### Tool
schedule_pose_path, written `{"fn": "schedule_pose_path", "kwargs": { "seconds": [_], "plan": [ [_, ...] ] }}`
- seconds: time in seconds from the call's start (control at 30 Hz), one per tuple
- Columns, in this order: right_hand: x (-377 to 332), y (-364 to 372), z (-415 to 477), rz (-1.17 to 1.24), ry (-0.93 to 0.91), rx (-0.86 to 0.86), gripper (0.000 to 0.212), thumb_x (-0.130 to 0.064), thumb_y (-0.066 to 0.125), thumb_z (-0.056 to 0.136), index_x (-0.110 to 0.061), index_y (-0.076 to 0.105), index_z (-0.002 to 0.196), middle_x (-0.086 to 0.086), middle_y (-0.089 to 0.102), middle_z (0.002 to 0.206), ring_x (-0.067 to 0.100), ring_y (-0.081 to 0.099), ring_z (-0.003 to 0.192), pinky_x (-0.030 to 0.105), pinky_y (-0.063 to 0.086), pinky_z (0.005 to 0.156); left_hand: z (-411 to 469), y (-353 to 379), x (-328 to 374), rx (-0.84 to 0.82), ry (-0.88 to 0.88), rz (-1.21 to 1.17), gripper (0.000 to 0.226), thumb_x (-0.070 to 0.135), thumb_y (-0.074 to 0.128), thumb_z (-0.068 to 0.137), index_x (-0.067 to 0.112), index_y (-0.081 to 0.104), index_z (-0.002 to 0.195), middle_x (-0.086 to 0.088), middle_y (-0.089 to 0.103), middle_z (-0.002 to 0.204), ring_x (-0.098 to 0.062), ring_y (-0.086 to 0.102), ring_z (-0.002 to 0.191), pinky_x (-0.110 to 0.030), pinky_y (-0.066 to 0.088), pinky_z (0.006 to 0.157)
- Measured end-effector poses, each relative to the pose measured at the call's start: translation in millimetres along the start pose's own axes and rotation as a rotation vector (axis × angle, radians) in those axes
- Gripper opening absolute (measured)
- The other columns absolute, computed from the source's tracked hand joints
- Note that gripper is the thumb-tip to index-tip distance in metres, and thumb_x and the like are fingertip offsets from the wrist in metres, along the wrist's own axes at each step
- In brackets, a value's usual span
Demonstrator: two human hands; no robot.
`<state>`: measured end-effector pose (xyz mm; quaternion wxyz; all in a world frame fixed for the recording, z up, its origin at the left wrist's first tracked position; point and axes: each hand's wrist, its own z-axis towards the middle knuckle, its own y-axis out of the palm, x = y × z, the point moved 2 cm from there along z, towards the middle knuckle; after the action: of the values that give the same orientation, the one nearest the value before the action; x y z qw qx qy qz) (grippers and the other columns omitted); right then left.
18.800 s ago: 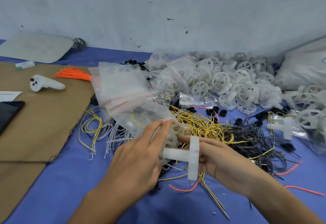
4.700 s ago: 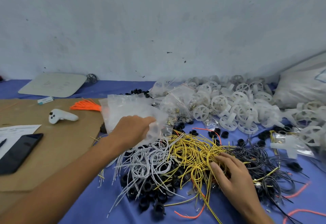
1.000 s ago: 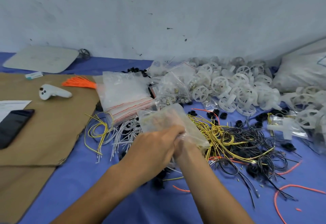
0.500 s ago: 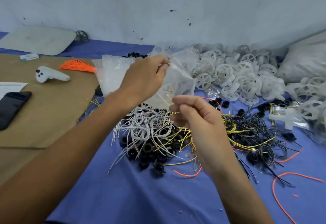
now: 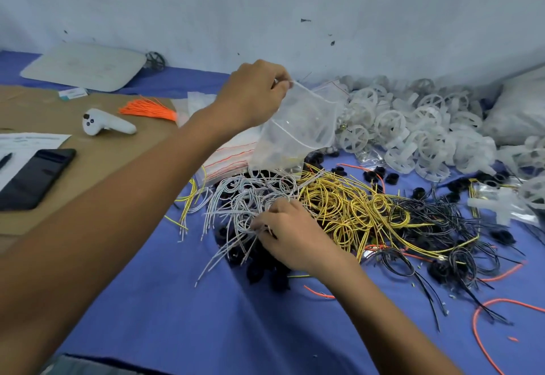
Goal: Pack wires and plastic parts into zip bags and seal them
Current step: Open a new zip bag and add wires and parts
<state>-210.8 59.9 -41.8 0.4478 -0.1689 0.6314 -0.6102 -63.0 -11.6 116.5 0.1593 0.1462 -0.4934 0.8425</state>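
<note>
My left hand pinches the top edge of a clear zip bag, which hangs above the wire piles. My right hand is down on the pile of white wires, its fingers curled round a few strands. Coiled yellow wires lie just right of it, and black wires further right. Small black plastic rings lie under and below the white wires. White plastic wheel parts are heaped at the back right.
A stack of empty zip bags lies behind the wires. On brown cardboard at the left are a black phone, a white controller and an orange wire bundle. Loose orange wires lie at the right.
My left hand has lifted the zip bag higher and to the right. My right hand has dropped from mid-air onto the white wires and taken hold of some strands.
</note>
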Motion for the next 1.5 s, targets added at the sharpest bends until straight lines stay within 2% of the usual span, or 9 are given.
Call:
{"fn": "schedule_pose_path", "kwargs": {
  "seconds": [0.23,0.43,0.57,0.73,1.0,1.13,1.27,1.37,1.5],
  "plan": [
    [-1,-6,0,-0.033,-0.05,0.106,0.015,-0.018,0.049,0.097,-0.016,0.057,0.109,0.006,0.049,0.116,0.028,0.043,0.104,0.037,0.035,0.096,-8,5,-3,-0.01,0.046,-0.002,0.022,0.031,0.052,0.097,0.025,0.071,0.106,0.012,0.051,0.069,-0.027,0.06,0.094,-0.029,0.038,0.072],
    [12,-38,-15,0.697,0.192,0.278,0.005,-0.012,0.049,0.1,-0.013,0.054,0.101,-0.001,0.059,0.086,0.01,0.051,0.075,0.029,0.042,0.069,-10,7,-1,-0.02,0.052,-0.018,0.023,0.03,0.052,0.097,0.023,0.072,0.105,0.01,0.054,0.07,-0.028,0.061,0.092,-0.038,0.049,0.081],
    [18,-49,-28,1.252,0.338,0.399,0.012,-0.008,0.042,0.103,-0.008,0.054,0.103,0.009,0.066,0.094,0.018,0.063,0.089,0.03,0.054,0.068,-13,9,2,-0.032,0.057,-0.026,0.021,0.029,0.053,0.097,0.023,0.072,0.104,0.02,0.05,0.065,-0.027,0.061,0.089,-0.038,0.05,0.08],
    [23,-61,-60,1.78,0.354,0.421,0.016,-0.013,0.047,0.099,-0.011,0.061,0.105,0.006,0.059,0.08,0.02,0.062,0.073,0.031,0.055,0.059,-25,12,6,-0.036,0.061,-0.064,0.02,0.029,0.052,0.098,0.024,0.071,0.101,0.016,0.053,0.059,-0.016,0.056,0.068,-0.029,0.043,0.064],
    [29,-66,-103,1.86,0.377,0.509,0.026,-0.005,0.057,0.082,-0.006,0.07,0.104,0.005,0.057,0.075,0.013,0.058,0.064,0.025,0.053,0.055,-59,22,28,-0.078,0.101,-0.098,0.023,0.032,0.051,0.1,0.026,0.069,0.114,0.028,0.045,0.05,0.012,0.047,0.056,-0.016,0.033,0.058],
    [29,-76,-104,1.864,0.312,0.445,0.031,-0.005,0.054,0.084,-0.014,0.075,0.104,0.004,0.067,0.089,0.013,0.062,0.074,0.025,0.052,0.056,-84,31,38,-0.145,0.11,-0.082,0.024,0.038,0.048,0.1,0.034,0.065,0.117,0.02,0.053,0.055,-0.001,0.052,0.055,-0.029,0.041,0.056],
    [20,-69,-75,1.945,0.387,0.346,0.034,0.003,0.047,0.091,-0.009,0.07,0.113,0.012,0.068,0.115,0.021,0.067,0.095,0.029,0.057,0.07,-112,46,47,-0.193,0.139,0.003,0.027,0.039,0.045,0.101,0.033,0.058,0.123,0.002,0.072,0.09,-0.029,0.065,0.086,-0.04,0.05,0.071],
    [8,-60,-51,2.12,0.434,0.38,0.035,0.011,0.04,0.079,0.001,0.058,0.107,0.015,0.063,0.101,0.023,0.061,0.095,0.033,0.052,0.09,-127,56,52,-0.182,0.16,0.06,0.029,0.039,0.042,0.101,0.032,0.055,0.126,0.0,0.073,0.104,-0.03,0.066,0.095,-0.038,0.05,0.073],
    [7,-46,-31,2.137,0.572,0.395,0.024,0.006,0.032,0.082,-0.008,0.047,0.094,0.011,0.048,0.083,0.018,0.051,0.082,0.03,0.04,0.085,-138,68,51,-0.231,0.158,0.12,0.033,0.029,0.045,0.097,0.031,0.05,0.13,0.001,0.07,0.111,-0.031,0.065,0.098,-0.042,0.052,0.073]
  ]
}}
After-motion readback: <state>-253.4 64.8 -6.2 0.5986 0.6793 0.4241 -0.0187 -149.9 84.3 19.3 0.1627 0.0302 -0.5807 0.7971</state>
